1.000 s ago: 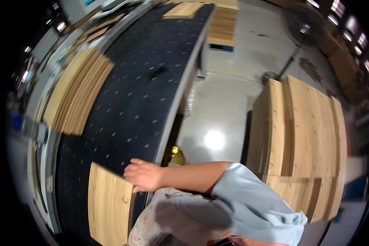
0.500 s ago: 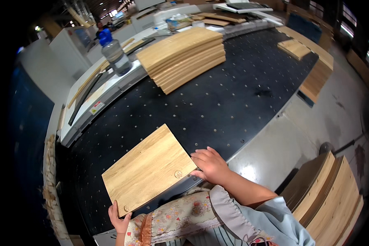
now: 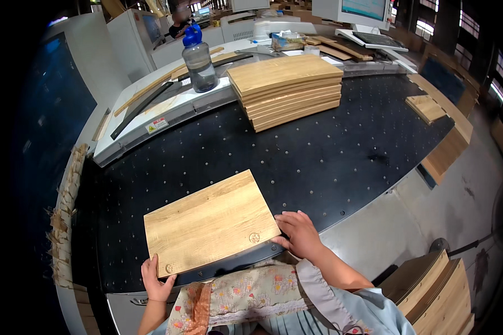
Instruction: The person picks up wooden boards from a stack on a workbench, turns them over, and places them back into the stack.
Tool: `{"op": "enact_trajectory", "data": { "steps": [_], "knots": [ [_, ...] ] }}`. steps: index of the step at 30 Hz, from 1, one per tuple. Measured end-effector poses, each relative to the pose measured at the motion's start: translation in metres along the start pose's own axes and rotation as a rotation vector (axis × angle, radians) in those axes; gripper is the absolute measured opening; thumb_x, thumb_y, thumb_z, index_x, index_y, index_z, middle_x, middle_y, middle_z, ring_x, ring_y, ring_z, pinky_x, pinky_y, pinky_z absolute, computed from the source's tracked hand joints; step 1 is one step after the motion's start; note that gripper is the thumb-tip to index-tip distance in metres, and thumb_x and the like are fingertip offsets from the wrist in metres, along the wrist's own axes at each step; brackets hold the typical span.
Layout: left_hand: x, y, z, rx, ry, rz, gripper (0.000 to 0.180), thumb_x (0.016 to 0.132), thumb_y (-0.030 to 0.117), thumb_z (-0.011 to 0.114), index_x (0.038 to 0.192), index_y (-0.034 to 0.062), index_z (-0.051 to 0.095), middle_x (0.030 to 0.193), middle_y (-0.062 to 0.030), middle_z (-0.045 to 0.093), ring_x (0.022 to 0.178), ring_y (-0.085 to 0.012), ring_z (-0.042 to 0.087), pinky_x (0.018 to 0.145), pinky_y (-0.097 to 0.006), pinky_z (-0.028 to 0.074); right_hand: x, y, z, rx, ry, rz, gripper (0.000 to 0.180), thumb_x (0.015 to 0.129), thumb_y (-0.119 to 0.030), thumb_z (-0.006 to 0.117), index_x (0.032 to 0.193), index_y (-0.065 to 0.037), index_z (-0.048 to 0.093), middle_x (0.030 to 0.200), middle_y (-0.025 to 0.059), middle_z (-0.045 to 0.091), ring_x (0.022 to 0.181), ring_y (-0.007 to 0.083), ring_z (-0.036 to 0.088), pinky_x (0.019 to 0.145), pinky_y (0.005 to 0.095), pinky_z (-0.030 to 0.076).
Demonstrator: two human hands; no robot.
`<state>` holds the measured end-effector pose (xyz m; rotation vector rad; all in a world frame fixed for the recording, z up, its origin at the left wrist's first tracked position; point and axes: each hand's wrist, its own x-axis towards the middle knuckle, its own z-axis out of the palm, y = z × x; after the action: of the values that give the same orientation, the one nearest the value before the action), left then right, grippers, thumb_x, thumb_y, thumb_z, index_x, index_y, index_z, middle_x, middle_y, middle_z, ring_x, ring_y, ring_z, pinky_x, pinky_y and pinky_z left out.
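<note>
A light wood-grain board (image 3: 207,215) lies at a slant near the front edge of the black table (image 3: 313,167). Two round recesses show along its near edge, one by each near corner. My left hand (image 3: 157,282) grips the near left corner, with fingers along the left side and thumb at the near edge. At the right end, my right hand (image 3: 300,233) holds the near right corner between fingers and thumb. Farther back stands a stack of similar boards (image 3: 293,95), several layers high and slightly uneven.
A blue-capped water bottle (image 3: 200,67) stands on the white ledge (image 3: 190,99) behind the table. Dark and wooden strips lie beside it. Small boards (image 3: 426,108) rest at the far right. More panels (image 3: 439,296) lean at lower right. A monitor (image 3: 363,10) and keyboard (image 3: 379,40) are at the back.
My view has turned, bringing the monitor into sight and moving the stack and bottle rightward in the picture. Both hands keep hold of the board, which appears slightly less tilted.
</note>
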<state>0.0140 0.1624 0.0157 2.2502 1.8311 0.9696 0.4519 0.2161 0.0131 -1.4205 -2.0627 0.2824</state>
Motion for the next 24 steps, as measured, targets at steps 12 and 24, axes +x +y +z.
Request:
{"op": "enact_trajectory", "data": {
  "steps": [12, 24],
  "knots": [
    [-0.003, -0.012, 0.003, -0.079, 0.015, -0.111, 0.080, 0.051, 0.013, 0.079, 0.126, 0.0054, 0.053, 0.123, -0.0200, 0.051, 0.112, -0.0343, 0.051, 0.096, -0.039, 0.041, -0.001, 0.001, 0.001, 0.014, -0.016, -0.030, 0.039, 0.080, -0.031, 0.066, 0.110, -0.007, 0.060, 0.120, 0.0066, 0.057, 0.119, 0.0257, 0.047, 0.103, 0.0464, 0.030],
    [-0.014, -0.155, -0.003, -0.050, -0.237, -0.281, 0.054, 0.080, 0.021, 0.060, 0.128, 0.0010, 0.048, 0.118, -0.0184, 0.053, 0.103, -0.0313, 0.054, 0.086, -0.039, 0.044, 0.001, -0.006, 0.019, 0.074, 0.226, 0.005, 0.040, 0.081, -0.044, 0.060, 0.093, -0.006, 0.066, 0.105, 0.0078, 0.061, 0.109, 0.0252, 0.052, 0.102, 0.0444, 0.032]
  ]
}}
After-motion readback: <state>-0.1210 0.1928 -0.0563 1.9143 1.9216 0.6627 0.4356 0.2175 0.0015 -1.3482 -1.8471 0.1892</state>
